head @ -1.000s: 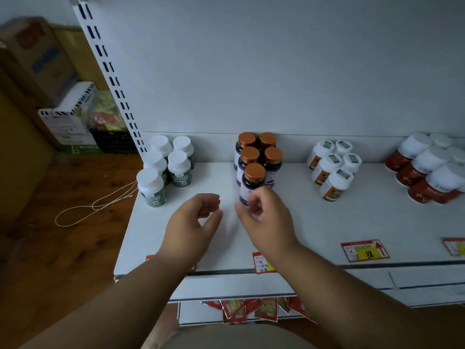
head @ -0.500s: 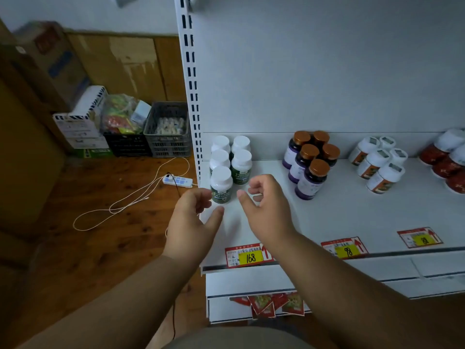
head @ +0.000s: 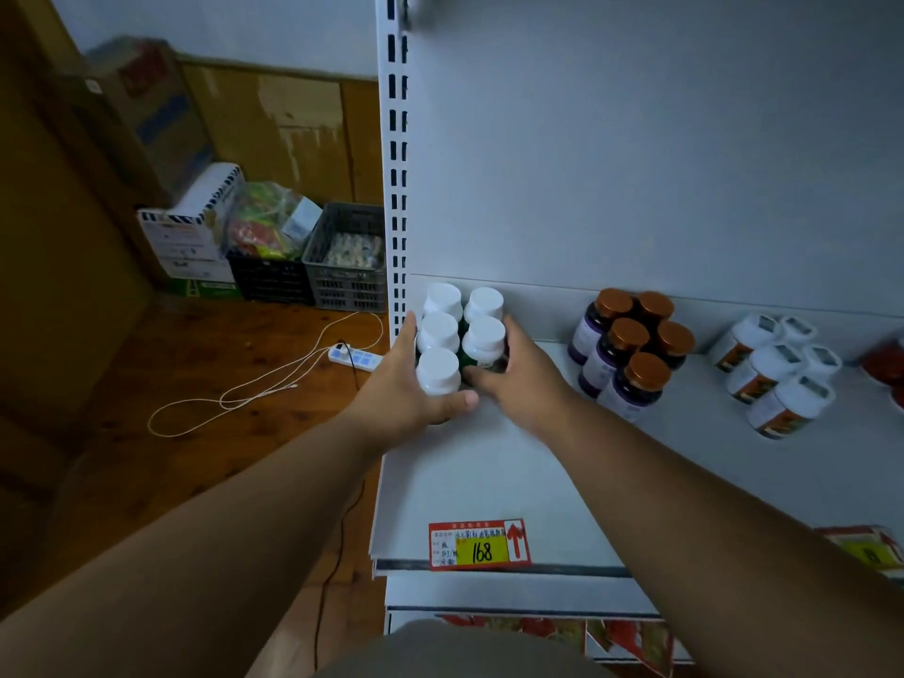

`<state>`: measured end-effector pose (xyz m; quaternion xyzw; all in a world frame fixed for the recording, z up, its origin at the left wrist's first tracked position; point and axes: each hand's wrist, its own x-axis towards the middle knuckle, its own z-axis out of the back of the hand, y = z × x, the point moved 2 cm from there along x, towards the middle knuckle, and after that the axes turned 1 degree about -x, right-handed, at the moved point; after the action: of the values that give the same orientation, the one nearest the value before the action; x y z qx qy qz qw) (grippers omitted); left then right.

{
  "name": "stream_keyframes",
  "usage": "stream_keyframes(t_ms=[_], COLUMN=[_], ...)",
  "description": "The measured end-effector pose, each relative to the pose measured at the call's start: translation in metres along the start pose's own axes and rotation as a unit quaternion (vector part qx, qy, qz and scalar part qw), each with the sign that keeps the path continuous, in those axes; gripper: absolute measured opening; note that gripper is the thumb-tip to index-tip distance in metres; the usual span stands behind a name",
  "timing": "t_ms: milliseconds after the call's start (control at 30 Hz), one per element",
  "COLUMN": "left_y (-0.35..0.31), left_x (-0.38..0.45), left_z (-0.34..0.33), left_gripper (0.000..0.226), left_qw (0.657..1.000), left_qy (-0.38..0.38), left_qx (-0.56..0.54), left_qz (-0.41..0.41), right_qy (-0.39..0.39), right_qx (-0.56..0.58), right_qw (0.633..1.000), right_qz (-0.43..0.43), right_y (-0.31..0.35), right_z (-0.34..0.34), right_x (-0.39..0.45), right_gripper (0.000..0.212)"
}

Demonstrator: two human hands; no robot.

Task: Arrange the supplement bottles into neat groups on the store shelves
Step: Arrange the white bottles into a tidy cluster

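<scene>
Bottles [head: 457, 330], white-capped: both hands, hovering apart a moment ago, now cup them, left hand [head: 406, 391] and right hand [head: 518, 379] squeezing the group tidy.

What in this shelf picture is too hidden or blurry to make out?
Head view only:
- Green bottles: labels covered by left hand and right hand.
- Price tag: small print unreadable.
- Red bottles: cut off by the right edge.
- Grey crate: contents too blurred.
</scene>
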<state>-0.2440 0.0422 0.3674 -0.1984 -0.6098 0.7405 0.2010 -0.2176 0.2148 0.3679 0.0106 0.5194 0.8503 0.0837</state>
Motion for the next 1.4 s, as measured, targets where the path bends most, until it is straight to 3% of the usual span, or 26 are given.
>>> stream_keyframes(t_ms=[400,667,767,833,900,1033,1233,1400], left_y=[-0.003,-0.005,0.004,0.006,0.006,0.006,0.005,0.007], left_x=[0.007,-0.005,-0.028,-0.047,-0.057,-0.053,-0.045,-0.043], left_z=[-0.009,-0.007,-0.004,-0.003,-0.003,-0.002,-0.001,-0.002], left_gripper=[0.094,0.095,0.109,0.094,0.069,0.046,0.030,0.031], left_qw=[0.999,1.000,0.990,0.960,0.948,0.942,0.933,0.933], left_qy=[0.005,-0.012,-0.091,-0.172,-0.184,-0.169,-0.183,-0.187], left_qx=[-0.032,-0.014,0.099,0.212,0.258,0.290,0.307,0.305], left_qz=[-0.027,-0.014,0.046,0.062,0.036,0.017,0.023,0.026], right_qy=[0.064,0.029,-0.076,-0.139,-0.116,-0.064,-0.075,-0.072], right_qx=[-0.041,-0.071,-0.087,-0.100,-0.090,-0.092,-0.096,-0.090], right_qw=[0.996,0.997,0.993,0.985,0.989,0.993,0.992,0.993], right_qz=[0.051,0.027,-0.005,-0.004,0.017,0.029,0.022,0.023], right_y=[-0.001,-0.008,-0.011,-0.010,-0.003,0.010,0.010,0.007], right_z=[0.012,0.008,0.007,0.000,-0.012,-0.027,-0.031,-0.031], right_x=[0.010,0.005,-0.024,-0.049,-0.065,-0.069,-0.063,-0.057], right_gripper=[0.074,0.091,0.077,0.051,0.035,0.027,0.025,0.024])
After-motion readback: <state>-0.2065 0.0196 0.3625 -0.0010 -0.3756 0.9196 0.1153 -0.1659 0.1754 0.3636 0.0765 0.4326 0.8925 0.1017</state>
